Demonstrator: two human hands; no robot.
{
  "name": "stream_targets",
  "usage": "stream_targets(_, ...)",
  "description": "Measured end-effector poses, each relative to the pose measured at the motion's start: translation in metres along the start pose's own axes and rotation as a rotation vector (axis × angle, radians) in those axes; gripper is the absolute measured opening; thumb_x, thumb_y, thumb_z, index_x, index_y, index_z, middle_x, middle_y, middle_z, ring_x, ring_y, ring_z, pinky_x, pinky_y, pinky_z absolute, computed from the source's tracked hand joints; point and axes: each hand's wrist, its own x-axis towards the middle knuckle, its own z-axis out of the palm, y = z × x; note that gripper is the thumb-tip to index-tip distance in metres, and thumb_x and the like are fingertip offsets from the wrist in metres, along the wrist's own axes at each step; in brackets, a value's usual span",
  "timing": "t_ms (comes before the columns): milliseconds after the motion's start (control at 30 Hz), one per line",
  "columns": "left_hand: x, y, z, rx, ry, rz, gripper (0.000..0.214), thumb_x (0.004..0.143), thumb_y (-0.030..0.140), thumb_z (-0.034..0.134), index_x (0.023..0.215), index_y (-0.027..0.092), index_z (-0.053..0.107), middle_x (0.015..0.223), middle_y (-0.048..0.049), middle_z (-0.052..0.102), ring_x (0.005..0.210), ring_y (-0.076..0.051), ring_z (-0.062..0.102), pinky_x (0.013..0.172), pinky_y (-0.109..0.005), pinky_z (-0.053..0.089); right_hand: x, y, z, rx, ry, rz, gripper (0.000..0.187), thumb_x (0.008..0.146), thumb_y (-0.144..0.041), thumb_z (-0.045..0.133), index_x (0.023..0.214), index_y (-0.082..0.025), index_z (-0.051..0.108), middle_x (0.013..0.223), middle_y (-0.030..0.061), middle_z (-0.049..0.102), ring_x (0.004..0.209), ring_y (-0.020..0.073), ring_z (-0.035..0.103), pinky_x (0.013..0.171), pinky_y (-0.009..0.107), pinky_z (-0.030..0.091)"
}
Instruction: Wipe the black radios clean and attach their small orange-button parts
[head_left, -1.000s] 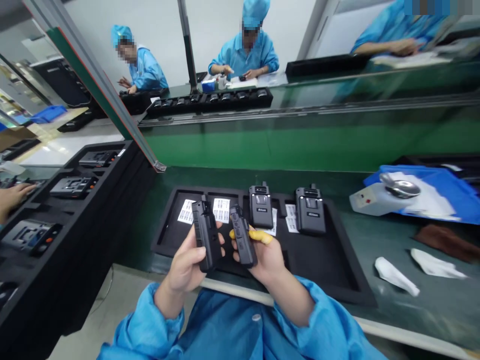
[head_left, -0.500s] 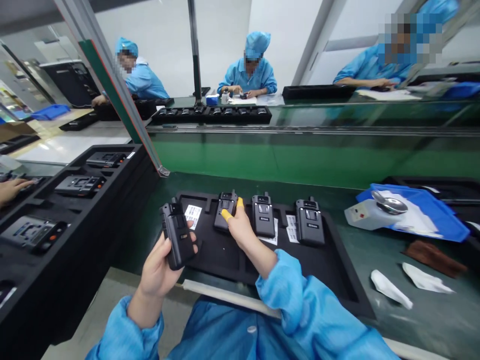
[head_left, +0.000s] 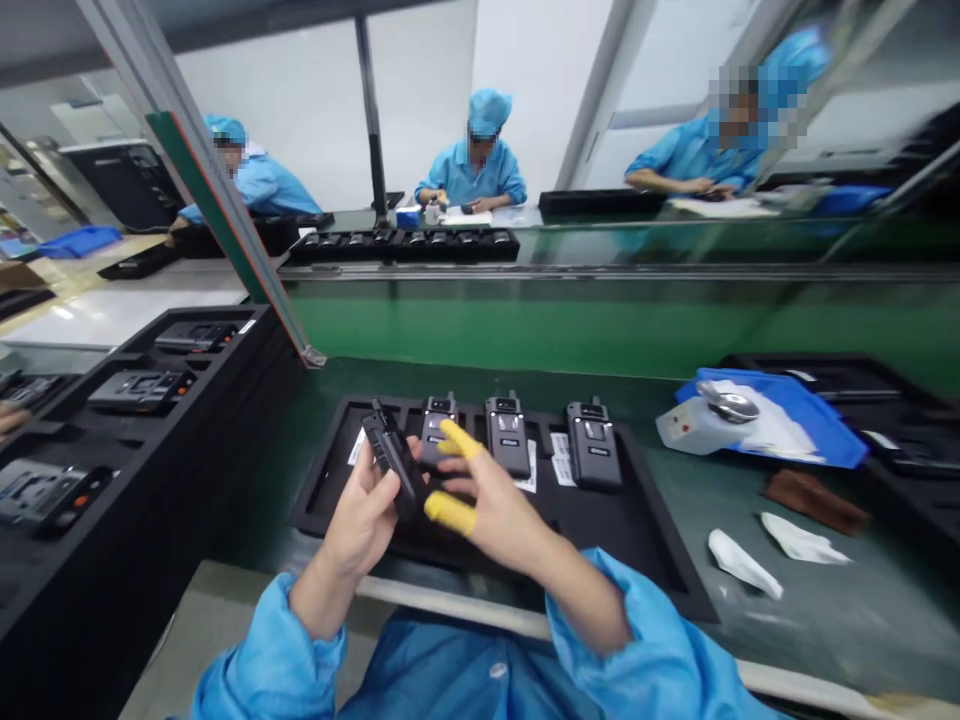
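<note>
A black handheld radio [head_left: 391, 455] with a stub antenna is gripped in my left hand [head_left: 361, 510], tilted above the foam tray [head_left: 495, 545]. Yellow finger cots cover the thumb and index finger of my right hand [head_left: 491, 490]. Its fingers are spread close to the radio's right side, with nothing held in them. Behind my hands a second radio [head_left: 437, 425] lies in the tray, partly hidden by my right hand. Two more, a middle radio [head_left: 508, 437] and a right radio [head_left: 594, 446], lie beside it with white label sheets [head_left: 561, 460].
At left stands a tall stack of black trays [head_left: 247, 375] holding devices. To the right are a blue bin [head_left: 832, 420], a white dispenser bottle [head_left: 694, 428], a brown cloth [head_left: 814, 500] and white wipes [head_left: 742, 563]. Co-workers in blue [head_left: 476, 165] sit across the green partition [head_left: 525, 320].
My right hand has let go of the radio in the tray and come back toward the held one. My left hand has moved right and turned its radio. The view has shifted slightly.
</note>
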Motion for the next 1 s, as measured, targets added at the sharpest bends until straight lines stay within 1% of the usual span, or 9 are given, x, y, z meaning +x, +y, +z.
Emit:
stream_targets(67, 0.01, 0.002, 0.01, 0.028, -0.034, 0.007, 0.05, 0.071, 0.031, 0.077, 0.115, 0.025, 0.054, 0.115, -0.0053, 0.064, 0.114, -0.024, 0.056, 0.094, -0.035, 0.046, -0.006, -0.002, -0.001, -0.077, -0.09, -0.088, 0.1, 0.067, -0.048, 0.075, 0.147, -0.028, 0.019, 0.14, 0.0162, 0.036, 0.125, 0.0291, 0.044, 0.099, 0.048, 0.045)
stream_targets(100, 0.015, 0.003, 0.015, 0.043, -0.07, 0.004, 0.05, 0.071, 0.03, 0.077, 0.116, 0.025, 0.054, 0.114, -0.0052, 0.064, 0.112, -0.024, 0.057, 0.093, -0.034, 0.047, -0.006, -0.002, -0.002, -0.143, -0.093, -0.147, 0.101, 0.067, -0.048, 0.074, 0.148, -0.026, 0.018, 0.146, 0.0173, 0.03, 0.132, 0.0306, 0.036, 0.104, 0.049, 0.039)
stream_targets(167, 0.024, 0.009, 0.023, 0.081, -0.161, -0.026, 0.054, 0.071, 0.028, 0.076, 0.119, 0.026, 0.052, 0.111, -0.0055, 0.064, 0.108, -0.024, 0.058, 0.089, -0.033, 0.048, -0.002, 0.002, -0.004, -0.239, -0.047, -0.236, 0.088, 0.077, -0.046, 0.066, 0.148, -0.024, 0.019, 0.149, 0.0172, 0.026, 0.139, 0.0296, 0.026, 0.111, 0.049, 0.031)
stream_targets(233, 0.032, 0.015, 0.028, 0.121, -0.245, -0.074, 0.063, 0.07, 0.025, 0.076, 0.126, 0.028, 0.048, 0.111, -0.0056, 0.064, 0.103, -0.022, 0.06, 0.083, -0.03, 0.05, 0.002, 0.009, -0.008, -0.263, 0.024, -0.277, 0.078, 0.083, -0.045, 0.059, 0.148, -0.025, 0.02, 0.147, 0.0162, 0.032, 0.138, 0.0272, 0.029, 0.111, 0.047, 0.031)
stream_targets(300, 0.041, 0.018, 0.029, 0.163, -0.31, -0.107, 0.069, 0.068, 0.02, 0.076, 0.13, 0.029, 0.045, 0.112, -0.0053, 0.063, 0.095, -0.019, 0.062, 0.077, -0.027, 0.05, 0.005, 0.018, -0.012, -0.252, 0.093, -0.305, 0.081, 0.079, -0.049, 0.062, 0.147, -0.028, 0.022, 0.144, 0.0146, 0.038, 0.134, 0.0273, 0.036, 0.11, 0.047, 0.034)
stream_targets(467, 0.059, 0.009, 0.024, 0.269, -0.373, -0.092, 0.055, 0.065, 0.019, 0.076, 0.116, 0.024, 0.056, 0.106, -0.0053, 0.065, 0.081, -0.016, 0.062, 0.07, -0.024, 0.049, 0.004, 0.039, -0.013, -0.19, 0.245, -0.355, 0.086, 0.067, -0.053, 0.072, 0.141, -0.032, 0.035, 0.135, 0.0129, 0.044, 0.124, 0.0287, 0.047, 0.105, 0.045, 0.041)
stream_targets(700, 0.069, -0.008, 0.007, 0.297, -0.371, -0.115, 0.048, 0.061, 0.029, 0.079, 0.105, 0.021, 0.06, 0.103, -0.0049, 0.066, 0.086, -0.02, 0.063, 0.065, -0.024, 0.049, 0.002, 0.049, -0.006, -0.195, 0.261, -0.338, 0.084, 0.062, -0.046, 0.077, 0.137, -0.036, 0.041, 0.13, 0.0111, 0.038, 0.103, 0.0239, 0.055, 0.092, 0.045, 0.051)
stream_targets(867, 0.07, -0.009, 0.001, 0.284, -0.387, -0.119, 0.048, 0.063, 0.033, 0.078, 0.107, 0.022, 0.061, 0.101, -0.0045, 0.067, 0.086, -0.02, 0.065, 0.062, -0.023, 0.05, 0.0, 0.046, -0.005, -0.227, 0.288, -0.383, 0.086, 0.063, -0.042, 0.078, 0.139, -0.037, 0.038, 0.128, 0.0109, 0.036, 0.103, 0.0233, 0.053, 0.088, 0.043, 0.054)
stream_targets(1000, 0.069, -0.01, 0.002, 0.273, -0.394, -0.106, 0.046, 0.065, 0.033, 0.076, 0.107, 0.023, 0.061, 0.099, -0.0047, 0.068, 0.092, -0.023, 0.065, 0.065, -0.025, 0.053, -0.002, 0.044, -0.006, -0.237, 0.294, -0.393, 0.086, 0.065, -0.043, 0.076, 0.141, -0.037, 0.034, 0.128, 0.0115, 0.035, 0.111, 0.0269, 0.05, 0.089, 0.044, 0.053)
